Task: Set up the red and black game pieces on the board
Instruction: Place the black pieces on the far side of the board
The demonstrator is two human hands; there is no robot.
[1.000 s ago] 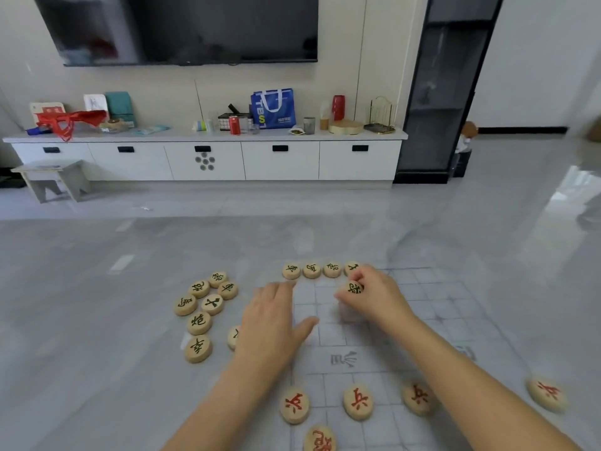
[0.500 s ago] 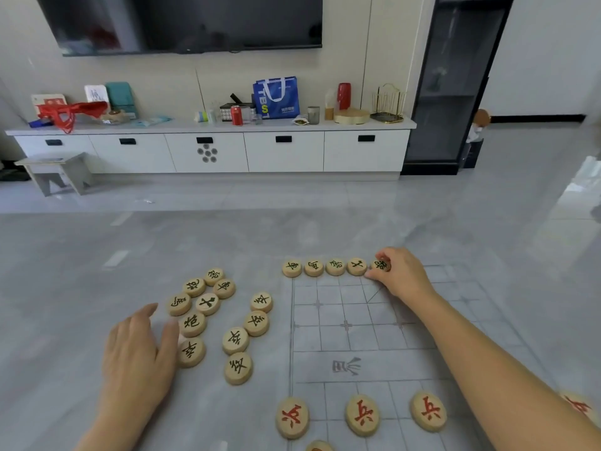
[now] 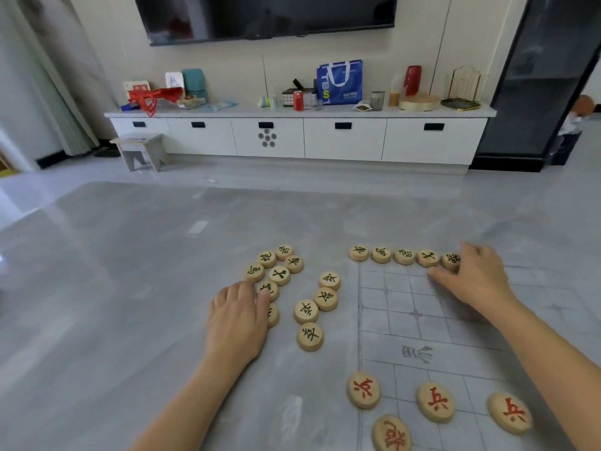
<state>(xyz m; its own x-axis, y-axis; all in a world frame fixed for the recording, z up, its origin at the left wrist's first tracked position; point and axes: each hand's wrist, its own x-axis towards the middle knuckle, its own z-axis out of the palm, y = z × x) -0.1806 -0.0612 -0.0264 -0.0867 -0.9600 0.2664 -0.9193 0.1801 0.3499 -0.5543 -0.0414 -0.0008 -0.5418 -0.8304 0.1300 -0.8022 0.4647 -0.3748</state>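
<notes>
Judging by the layout, setup is early — the right hand [image 3: 478,278] pinches the fifth black piece [image 3: 450,259] in the far row of the board [image 3: 406,320], the left hand [image 3: 237,320] lies flat on loose black pieces [image 3: 307,310] beside it, and only four red pieces [image 3: 435,402] sit near.

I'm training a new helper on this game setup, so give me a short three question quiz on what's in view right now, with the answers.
1. True or false: the right hand is at the right end of the far row of round wooden black-lettered pieces.
2. How many round wooden red-lettered pieces are in view? A two, B four, C seven.
3. Fill in: the left hand rests on loose black-lettered pieces lying to the ___ of the printed grey board.
Key: 1 true; 2 B; 3 left.
</notes>
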